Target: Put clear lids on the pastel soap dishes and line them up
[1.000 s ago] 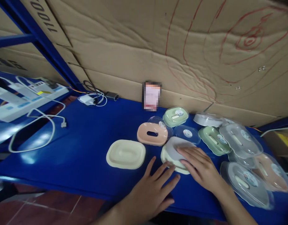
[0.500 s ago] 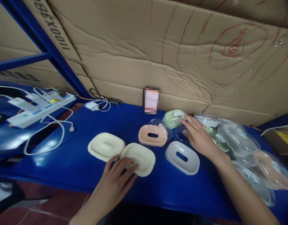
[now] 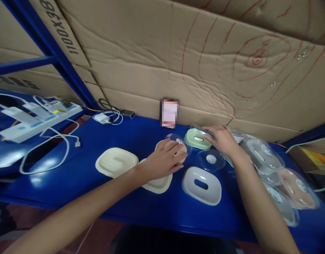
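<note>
Resting palm-down near frame centre, the left hand (image 3: 164,159) covers a pink soap dish (image 3: 180,151), fingers curled loosely over its top; only the dish's right edge shows past the fingertips. Whether the fingers actually clamp it cannot be told. The right hand (image 3: 223,140), just right of centre, lies with fingers spread on the right end of a green soap dish (image 3: 196,138), touching it rather than closing round it.

Between the two hands, slightly lower, a clear lid (image 3: 210,159) with a round label lies flat. Below it sits a grey slotted tray (image 3: 202,180). Under the left wrist a cream tray (image 3: 158,184) shows partly, and a second cream tray (image 3: 116,166) lies just left of it.

A cluster of clear-lidded dishes (image 3: 265,159) occupies the right side. All rest on a blue shelf (image 3: 99,197). White power strips and cables (image 3: 37,118) sit at the left edge. Cardboard (image 3: 152,53) with red scrawl fills the upper frame.
</note>
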Demonstrator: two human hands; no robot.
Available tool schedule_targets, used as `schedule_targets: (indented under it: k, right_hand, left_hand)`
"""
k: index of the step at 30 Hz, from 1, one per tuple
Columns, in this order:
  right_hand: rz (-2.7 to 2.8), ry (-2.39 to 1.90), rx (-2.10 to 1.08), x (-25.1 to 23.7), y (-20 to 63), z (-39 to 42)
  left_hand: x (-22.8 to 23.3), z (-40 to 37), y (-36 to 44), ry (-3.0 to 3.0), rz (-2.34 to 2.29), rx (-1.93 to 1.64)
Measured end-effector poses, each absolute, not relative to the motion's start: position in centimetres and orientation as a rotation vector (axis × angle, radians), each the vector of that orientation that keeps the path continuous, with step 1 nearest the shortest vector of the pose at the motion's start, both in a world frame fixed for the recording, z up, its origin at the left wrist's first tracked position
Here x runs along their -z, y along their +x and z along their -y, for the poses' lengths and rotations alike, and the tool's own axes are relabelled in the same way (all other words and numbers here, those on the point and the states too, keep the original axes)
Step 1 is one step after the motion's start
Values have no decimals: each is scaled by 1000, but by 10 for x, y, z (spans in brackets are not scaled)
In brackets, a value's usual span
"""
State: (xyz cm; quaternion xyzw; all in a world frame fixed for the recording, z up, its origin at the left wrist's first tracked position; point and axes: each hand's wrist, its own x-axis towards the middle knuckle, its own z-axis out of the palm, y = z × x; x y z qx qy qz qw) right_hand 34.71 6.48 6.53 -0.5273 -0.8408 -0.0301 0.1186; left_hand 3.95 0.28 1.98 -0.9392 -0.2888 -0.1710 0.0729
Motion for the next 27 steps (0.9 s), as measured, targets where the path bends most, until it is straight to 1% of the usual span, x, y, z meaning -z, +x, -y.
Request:
schedule_targets:
  k: [4,7,11,14,16,19,21,24,27]
  right_hand:
    - [2464,-1553,96,-68,338,-57]
    - [2562,-1528,22,-57,321,-48]
    - [2630,-1612,54,-38,301,-42]
    - [2622,-1646,64,-32,302,-47]
    - [2629,-1586,-28,-33,309,-52]
    - [2598,-1423,-264,-39,321,-58]
    - [2567,-1372,-342,-46,327,-59]
    - [2540,-1383,-292,-60,333,-59]
    - [2479,-1464,-85,-76,345,-59]
  left_hand:
    - [-13,-12,45,-2784,932,608]
    - [-9,-8,42,-2763,994,668]
    - [-9,-2,37,-2748,1088,690]
    - [-9,0,36,-2726,1091,670]
    - [-8,0,36,-2727,1065,647]
    - [-6,0,36,-2736,1057,645]
    - [-6,0,36,-2728,1074,660]
    - [-6,1,36,-2686,1151,660]
    - [-6,2,36,-2613,1214,656]
